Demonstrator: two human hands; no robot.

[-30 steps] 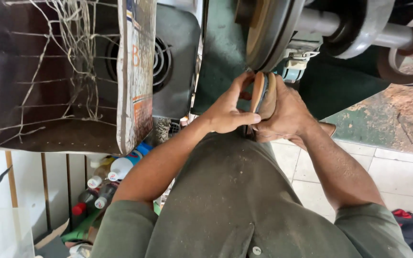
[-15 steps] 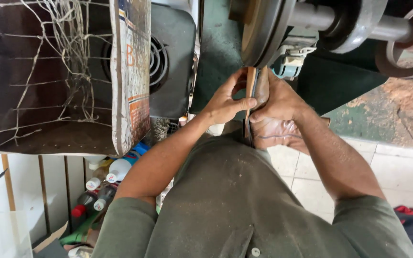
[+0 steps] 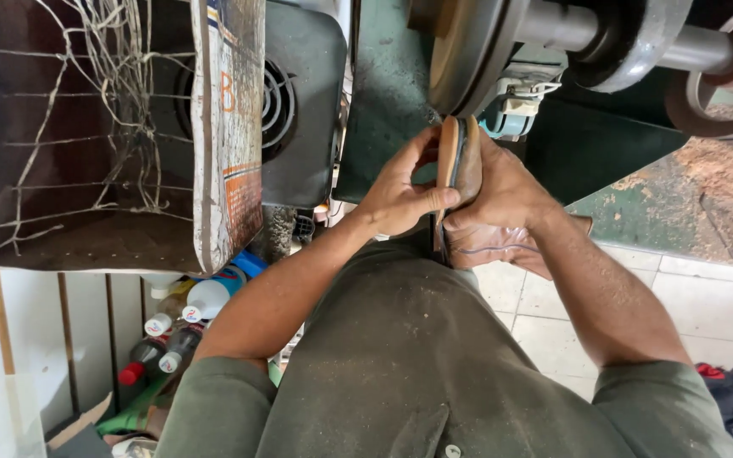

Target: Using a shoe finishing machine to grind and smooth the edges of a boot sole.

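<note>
Green machine body (image 3: 388, 93) and pale floor tiles (image 3: 723, 297) surround left hand (image 3: 400, 199) and right hand (image 3: 502, 203) clasping a shoe (image 3: 460, 157).

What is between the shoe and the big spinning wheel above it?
Nothing visible. The shoe, gripped sole-edge up by the left hand and the right hand, sits right under the wheel. Whether its edge touches the rim cannot be told.

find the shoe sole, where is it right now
Upper centre of the head view: the sole stands on edge between the left hand and right hand, just under the wheel.
</note>
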